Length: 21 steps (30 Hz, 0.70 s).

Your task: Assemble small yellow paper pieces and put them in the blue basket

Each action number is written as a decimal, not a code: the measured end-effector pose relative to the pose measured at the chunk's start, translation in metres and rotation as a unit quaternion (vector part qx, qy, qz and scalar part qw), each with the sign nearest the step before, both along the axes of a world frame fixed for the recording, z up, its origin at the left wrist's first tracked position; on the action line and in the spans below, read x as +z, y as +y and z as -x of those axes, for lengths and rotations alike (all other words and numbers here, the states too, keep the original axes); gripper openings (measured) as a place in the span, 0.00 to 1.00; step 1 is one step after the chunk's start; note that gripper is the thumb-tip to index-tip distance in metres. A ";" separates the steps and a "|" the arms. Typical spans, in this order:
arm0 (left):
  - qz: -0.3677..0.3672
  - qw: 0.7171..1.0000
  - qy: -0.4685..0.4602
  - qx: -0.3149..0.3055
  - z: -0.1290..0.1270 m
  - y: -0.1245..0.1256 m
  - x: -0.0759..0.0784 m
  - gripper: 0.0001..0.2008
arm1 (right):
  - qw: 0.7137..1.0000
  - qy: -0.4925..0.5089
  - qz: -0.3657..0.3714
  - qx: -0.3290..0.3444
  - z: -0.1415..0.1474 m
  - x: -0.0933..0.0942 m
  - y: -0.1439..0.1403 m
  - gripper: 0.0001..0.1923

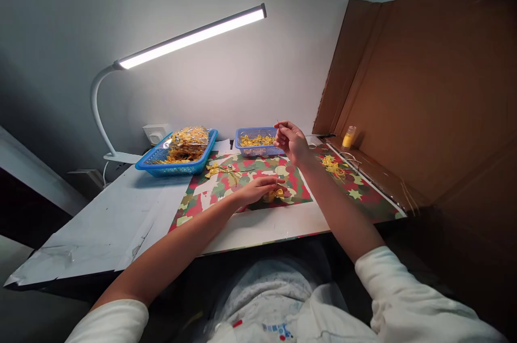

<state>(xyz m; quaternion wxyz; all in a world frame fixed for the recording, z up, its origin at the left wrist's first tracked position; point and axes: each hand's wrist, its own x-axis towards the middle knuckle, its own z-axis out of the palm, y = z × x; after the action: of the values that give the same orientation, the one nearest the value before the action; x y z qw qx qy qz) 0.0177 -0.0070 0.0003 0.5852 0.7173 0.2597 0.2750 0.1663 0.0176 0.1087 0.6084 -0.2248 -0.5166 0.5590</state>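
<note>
My left hand is low over the patterned sheet, its fingers closed on a small yellow ribbon bow. Higher up and to the right, my right hand pinches a thin needle between thumb and fingertips. A fine thread seems to run down from the right hand to the bow, though it is hard to follow. More yellow bows with golden cords lie on the sheet to the left. A tangle of yellow cord or thread rests on the right.
A blue basket with a plastic bag of yellow pieces stands at the left. Behind my hands, a smaller blue basket holds yellow bows. A lamp arches overhead. Cardboard walls the right side, beside a small yellow-filled bottle.
</note>
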 end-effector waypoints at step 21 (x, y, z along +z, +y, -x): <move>-0.133 0.979 0.116 0.106 0.004 -0.008 -0.015 0.35 | 0.986 -0.049 0.123 -0.103 0.000 -0.070 0.060 0.07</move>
<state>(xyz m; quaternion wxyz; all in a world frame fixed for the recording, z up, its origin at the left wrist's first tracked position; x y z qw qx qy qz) 0.0139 -0.0147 -0.0147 0.4182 0.7842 0.3611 0.2825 0.1668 0.0775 0.0385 0.6049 -0.3768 -0.4470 0.5407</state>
